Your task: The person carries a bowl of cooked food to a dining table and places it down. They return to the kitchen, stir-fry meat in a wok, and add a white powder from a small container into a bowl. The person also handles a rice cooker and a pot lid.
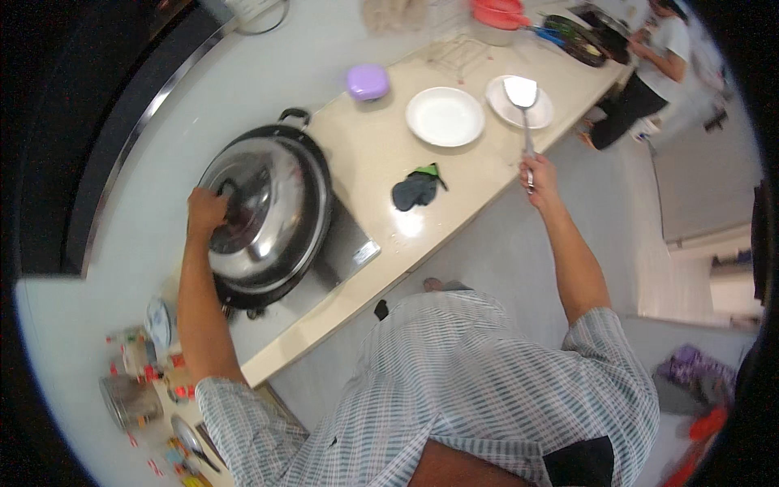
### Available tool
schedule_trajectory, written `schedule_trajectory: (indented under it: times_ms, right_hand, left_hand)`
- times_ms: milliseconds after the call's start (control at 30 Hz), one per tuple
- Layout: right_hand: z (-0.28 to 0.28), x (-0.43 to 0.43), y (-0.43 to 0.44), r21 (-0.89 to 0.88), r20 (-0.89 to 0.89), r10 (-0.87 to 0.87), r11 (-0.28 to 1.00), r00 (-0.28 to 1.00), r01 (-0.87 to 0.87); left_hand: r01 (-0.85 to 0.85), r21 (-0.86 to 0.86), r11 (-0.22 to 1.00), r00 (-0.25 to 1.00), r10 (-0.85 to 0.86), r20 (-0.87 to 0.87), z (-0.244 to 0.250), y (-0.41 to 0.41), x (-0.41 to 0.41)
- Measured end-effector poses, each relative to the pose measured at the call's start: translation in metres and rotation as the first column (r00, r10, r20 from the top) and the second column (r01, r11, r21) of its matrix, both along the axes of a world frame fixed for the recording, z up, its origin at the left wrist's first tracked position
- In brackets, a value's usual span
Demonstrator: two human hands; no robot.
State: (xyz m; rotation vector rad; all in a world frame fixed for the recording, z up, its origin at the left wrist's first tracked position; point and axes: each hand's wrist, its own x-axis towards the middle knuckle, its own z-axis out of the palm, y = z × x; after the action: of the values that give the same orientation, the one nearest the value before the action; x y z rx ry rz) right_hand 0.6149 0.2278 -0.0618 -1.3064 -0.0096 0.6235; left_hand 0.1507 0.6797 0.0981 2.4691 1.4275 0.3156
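Observation:
My left hand (pixel 208 212) grips the knob of a domed metal lid (pixel 286 195) with a glass middle. The lid sits over a large black wok (pixel 319 173) on the cooktop (pixel 347 243) at the left, so the wok's contents are hidden. Out to the right, my right hand (pixel 539 180) holds a metal wok spatula (pixel 526 122) by its handle, the blade pointing away from me. That blade appears above a white plate (pixel 544 115) near the counter edge. A second white plate (pixel 445 117) lies beside it. Between wok and plates rests a dark cloth-like item (pixel 415 190) with a green part.
A purple container (pixel 368 82) stands by the wall. Farther along the counter (pixel 365 146) are a wire rack (pixel 459 58), a red basket (pixel 499 13) and a dark pan (pixel 575 41). Another person (pixel 660 67) stands at the far end. Jars and a metal pot (pixel 129 402) crowd the lower left.

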Motion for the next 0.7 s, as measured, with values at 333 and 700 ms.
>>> schedule_trajectory:
  times_ms: [333, 700]
  right_hand:
    - [0.001, -0.030, 0.034, -0.072, -0.018, 0.254, 0.964, 0.967, -0.255]
    - [-0.040, -0.038, 0.076, -0.033, -0.187, 0.348, 0.932, 0.918, -0.360]
  left_hand:
    - [-0.089, -0.087, 0.992, 0.995, 0.093, 0.040, 0.005, -0.013, 0.004]
    - [-0.068, 0.300, 0.952, 0.983, 0.116, -0.144, 0.030, -0.069, 0.018]
